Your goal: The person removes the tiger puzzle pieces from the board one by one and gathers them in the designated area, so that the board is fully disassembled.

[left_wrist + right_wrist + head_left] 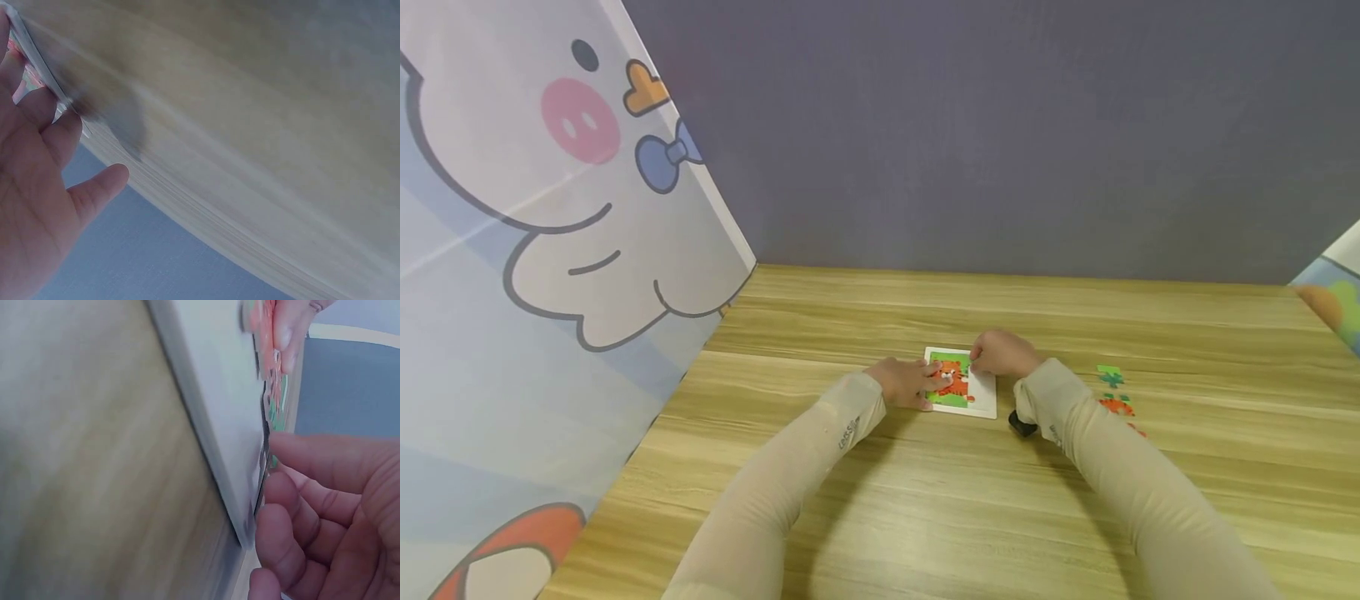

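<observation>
A white square puzzle board (983, 400) lies on the table, its left part filled with joined pieces (956, 402) of an orange tiger on green. My left hand (904, 383) rests over the board's left edge with fingers spread on the pieces; in the left wrist view the hand (37, 187) has its fingers extended. At the board's upper right, my right hand (1003, 354) has its fingers curled in. The right wrist view shows this hand (337, 512) pinching a small green piece (274, 461) between thumb and forefinger, beside the joined pieces; the fingers hide most of it.
Several loose puzzle pieces (1117, 407), orange and green, lie on the wooden table (925, 517) right of the board. A black device (1022, 424) sits at the right wrist. A grey panel (1000, 142) stands behind the table, and a cartoon-printed sheet (490, 350) at left.
</observation>
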`<state>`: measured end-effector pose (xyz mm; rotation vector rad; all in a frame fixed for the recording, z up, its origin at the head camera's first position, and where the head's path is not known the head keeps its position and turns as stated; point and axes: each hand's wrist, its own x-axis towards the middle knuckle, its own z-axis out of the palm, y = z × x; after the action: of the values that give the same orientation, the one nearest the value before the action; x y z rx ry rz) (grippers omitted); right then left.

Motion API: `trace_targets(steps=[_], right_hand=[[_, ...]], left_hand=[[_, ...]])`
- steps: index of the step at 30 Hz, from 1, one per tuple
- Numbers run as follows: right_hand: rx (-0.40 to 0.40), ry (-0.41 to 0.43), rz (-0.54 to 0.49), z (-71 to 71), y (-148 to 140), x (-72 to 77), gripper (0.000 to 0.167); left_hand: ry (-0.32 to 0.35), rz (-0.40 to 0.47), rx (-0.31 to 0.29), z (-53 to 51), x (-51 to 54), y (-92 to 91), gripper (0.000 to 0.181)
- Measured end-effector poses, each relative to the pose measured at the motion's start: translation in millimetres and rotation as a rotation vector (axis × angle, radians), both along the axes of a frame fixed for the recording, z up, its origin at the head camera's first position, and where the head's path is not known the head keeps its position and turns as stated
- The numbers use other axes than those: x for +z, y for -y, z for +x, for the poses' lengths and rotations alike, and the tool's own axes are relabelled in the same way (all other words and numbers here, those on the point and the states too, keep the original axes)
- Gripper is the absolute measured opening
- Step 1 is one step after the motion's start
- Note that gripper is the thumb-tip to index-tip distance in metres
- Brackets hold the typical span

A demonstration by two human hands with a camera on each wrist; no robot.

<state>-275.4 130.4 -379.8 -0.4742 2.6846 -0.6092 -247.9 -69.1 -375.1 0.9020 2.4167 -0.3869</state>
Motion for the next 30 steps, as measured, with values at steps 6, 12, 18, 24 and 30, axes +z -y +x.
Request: trace_targets(steps=[6,12,18,24,30], right_hand=[[-0.032,0.016,-0.154,-1.5,-6,-4.9,0.006],[-0.074,0.075,-0.259,-2.3,-6,-9.2,0.009],[-0.109,0.099,-0.280,-1.4,-6,-11.2,0.007],[-0.166,0.125,-0.374,1.7,-4,-11.5,0.005],[-0.201,0.136,-0.461,3.3,-2,-11.7,0.009]], left_hand=[[-0.001,0.004,-0.008,0.0,1.4,-0.5,0.066],[0.010,0.006,-0.007,-0.6,1.0,0.6,0.065],[0.011,-0.008,-0.002,0.7,1.7,0.5,0.065],[0.007,0.000,0.010,0.7,0.2,0.2,0.066],[0.001,0.003,0.001,-0.6,-1.1,0.3,0.066]])
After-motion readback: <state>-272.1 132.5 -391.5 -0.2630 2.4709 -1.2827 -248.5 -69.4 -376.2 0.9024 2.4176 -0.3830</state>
